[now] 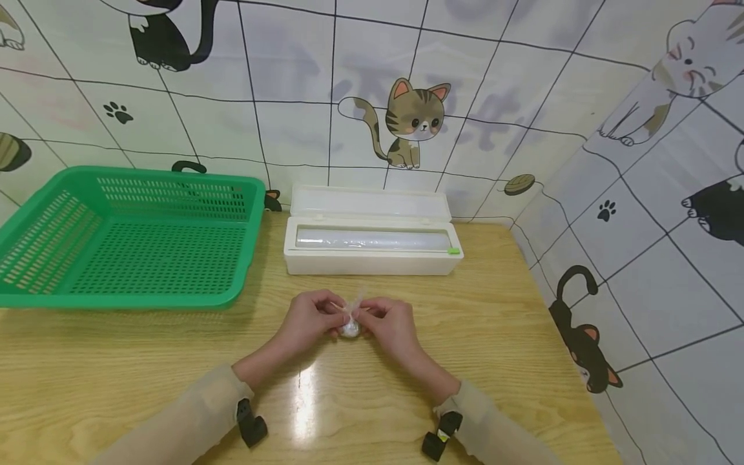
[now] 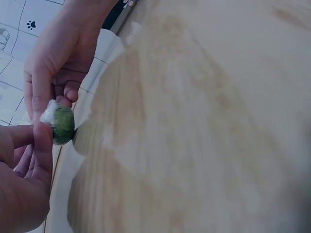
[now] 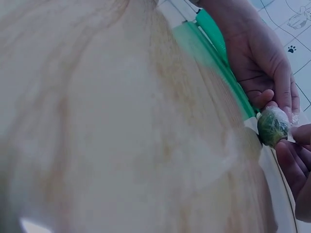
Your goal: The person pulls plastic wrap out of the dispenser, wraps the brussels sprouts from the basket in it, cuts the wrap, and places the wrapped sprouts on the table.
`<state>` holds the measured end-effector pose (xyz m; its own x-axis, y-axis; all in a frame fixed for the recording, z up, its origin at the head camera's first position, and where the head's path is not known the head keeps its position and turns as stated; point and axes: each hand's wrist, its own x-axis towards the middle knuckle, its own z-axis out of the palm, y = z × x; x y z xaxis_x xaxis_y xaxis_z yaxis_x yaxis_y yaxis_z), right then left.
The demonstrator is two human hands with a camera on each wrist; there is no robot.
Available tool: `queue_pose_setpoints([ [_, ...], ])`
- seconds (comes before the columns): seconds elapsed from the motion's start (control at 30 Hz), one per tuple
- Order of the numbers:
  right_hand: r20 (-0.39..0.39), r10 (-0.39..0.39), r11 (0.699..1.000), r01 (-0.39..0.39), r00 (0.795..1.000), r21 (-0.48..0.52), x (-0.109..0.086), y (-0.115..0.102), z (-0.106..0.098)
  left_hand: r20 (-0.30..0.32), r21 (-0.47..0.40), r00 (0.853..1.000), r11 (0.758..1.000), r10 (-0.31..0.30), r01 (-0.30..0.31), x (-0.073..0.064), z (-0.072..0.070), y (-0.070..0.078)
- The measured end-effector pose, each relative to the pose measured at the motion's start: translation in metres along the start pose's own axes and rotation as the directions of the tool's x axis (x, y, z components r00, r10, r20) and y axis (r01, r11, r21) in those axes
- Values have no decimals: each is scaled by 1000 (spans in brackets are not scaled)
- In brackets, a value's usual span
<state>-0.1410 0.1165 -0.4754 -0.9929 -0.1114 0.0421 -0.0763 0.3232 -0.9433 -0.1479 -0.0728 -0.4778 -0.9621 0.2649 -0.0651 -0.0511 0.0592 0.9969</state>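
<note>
A small round green item (image 2: 63, 124), wrapped in clear cling film, is between my two hands just over the table. In the head view its wrapped body (image 1: 350, 330) looks whitish and shiny, and a twist of film (image 1: 356, 299) sticks up from it. My left hand (image 1: 314, 318) pinches the gathered film from the left, thumb against fingers. From the right, my right hand (image 1: 391, 323) pinches the film, its fingertips close to the left ones. The right wrist view shows the green side of the wrapped item (image 3: 272, 127) below the fingers.
Behind my hands stands a white cling film dispenser (image 1: 372, 263), its lid (image 1: 372, 201) raised, a film roll (image 1: 372, 239) inside and a green slider (image 1: 454, 251) at the right. A green plastic basket (image 1: 251, 242) sits at the left. A cat-print sheet (image 1: 296, 135) backs the wooden table (image 1: 494, 323).
</note>
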Motion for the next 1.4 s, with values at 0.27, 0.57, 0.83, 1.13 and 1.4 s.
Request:
queue_pose_setpoints([
  [0.27, 28, 29, 1000, -29, 999, -4, 4, -1, 1, -37, 11, 999, 1000, 17, -17, -4, 3, 1],
  [0.57, 80, -49, 998, 51, 996, -30, 3, -1, -4, -1, 86, 1000, 996, -1, 2, 2, 2, 2],
  [0.83, 120, -105, 994, 109, 987, -29, 3, 6, -11, 31, 87, 1000, 996, -7, 4, 3, 1, 5],
  [1.13, 183, -182, 981, 190, 966, -26, 1, 8, -17, 33, 90, 995, 992, -94, 90, 0, -4, 6],
  [1.4, 216, -150, 988, 155, 965, -9, 2, 9, -20, 4, 81, 995, 992, -102, 101, 3, 0, 8],
])
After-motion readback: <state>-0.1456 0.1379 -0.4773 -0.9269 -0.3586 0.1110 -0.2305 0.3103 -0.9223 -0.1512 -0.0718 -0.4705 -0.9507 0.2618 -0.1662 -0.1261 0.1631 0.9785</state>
